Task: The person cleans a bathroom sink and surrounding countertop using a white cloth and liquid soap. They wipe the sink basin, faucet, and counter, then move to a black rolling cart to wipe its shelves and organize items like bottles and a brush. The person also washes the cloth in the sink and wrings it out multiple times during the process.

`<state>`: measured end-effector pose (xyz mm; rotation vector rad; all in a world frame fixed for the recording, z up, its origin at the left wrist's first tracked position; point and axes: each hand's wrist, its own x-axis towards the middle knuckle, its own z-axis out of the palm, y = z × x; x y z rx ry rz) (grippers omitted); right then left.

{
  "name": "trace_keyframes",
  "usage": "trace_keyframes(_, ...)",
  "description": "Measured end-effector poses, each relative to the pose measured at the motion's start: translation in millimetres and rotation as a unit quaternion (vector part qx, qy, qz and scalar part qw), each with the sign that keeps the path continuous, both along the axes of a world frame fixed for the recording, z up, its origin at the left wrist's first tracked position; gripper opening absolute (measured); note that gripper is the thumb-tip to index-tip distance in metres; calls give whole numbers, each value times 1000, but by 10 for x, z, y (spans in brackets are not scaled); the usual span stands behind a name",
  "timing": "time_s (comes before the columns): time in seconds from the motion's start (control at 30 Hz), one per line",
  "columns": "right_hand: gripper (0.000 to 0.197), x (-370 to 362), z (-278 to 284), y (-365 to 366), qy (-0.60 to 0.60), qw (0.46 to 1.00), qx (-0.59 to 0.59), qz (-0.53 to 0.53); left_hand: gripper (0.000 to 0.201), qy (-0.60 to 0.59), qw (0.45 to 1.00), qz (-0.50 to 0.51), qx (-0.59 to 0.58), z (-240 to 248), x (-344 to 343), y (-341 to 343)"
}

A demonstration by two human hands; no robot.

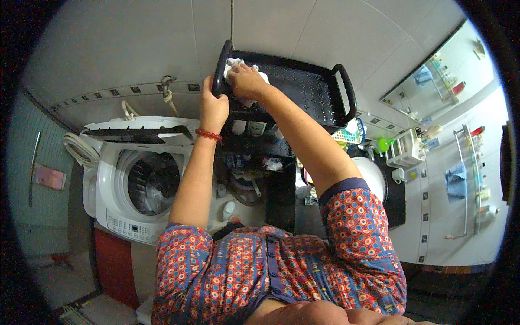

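A black trolley [311, 95] with a perforated top tray stands against the wall, a raised handle at each end. My left hand [214, 107], with a red bead bracelet above it, is closed round the trolley's left end by the handle [221, 67]. My right hand [247, 82] reaches across to that same end. Bunched under its fingers is a white cloth [234, 65], which lies against the tray beside the handle. Part of the cloth also shows past the back of the hand; the fingertips are hidden in it.
To the left stands a white top-loading washing machine [111, 189] with its lid up. A tap [168, 81] sticks out of the wall above it. Bottles [256, 128] stand on the trolley's lower shelf. At the right are a washbasin [371, 176], a white holder [403, 150] and a mirror [433, 76].
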<state>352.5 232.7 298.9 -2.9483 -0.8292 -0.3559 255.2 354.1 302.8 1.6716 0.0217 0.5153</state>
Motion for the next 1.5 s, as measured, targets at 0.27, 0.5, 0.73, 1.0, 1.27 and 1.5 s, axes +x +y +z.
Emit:
trace_keyframes(0.27, 40, -658, 418, -348, 235, 936, 90, 245, 43, -13, 999, 44, -13, 73, -35, -21)
trace_keyframes(0.5, 33, -947, 651, -1261, 277, 960, -15, 45, 46, -5, 998, 50, 25, 100, -49, -30)
trace_keyframes(0.73, 40, -942, 742, -1488, 189, 931, -218, -225, 46, 11, 996, 57, 62, 28, 9, 71)
trace_keyframes(1.0, 35, -259, 418, -1251, 60, 961, -94, -253, 44, 25, 998, 32, 53, 174, -115, 16)
trace_keyframes(1.27, 58, -55, 410, -388, -44, 994, 17, -102, 46, -1, 997, 51, 65, 150, -136, 1)
trace_keyframes(1.5, 34, 235, 270, -249, -71, 996, -20, -58, 45, -43, 996, 50, 57, 107, -108, 0)
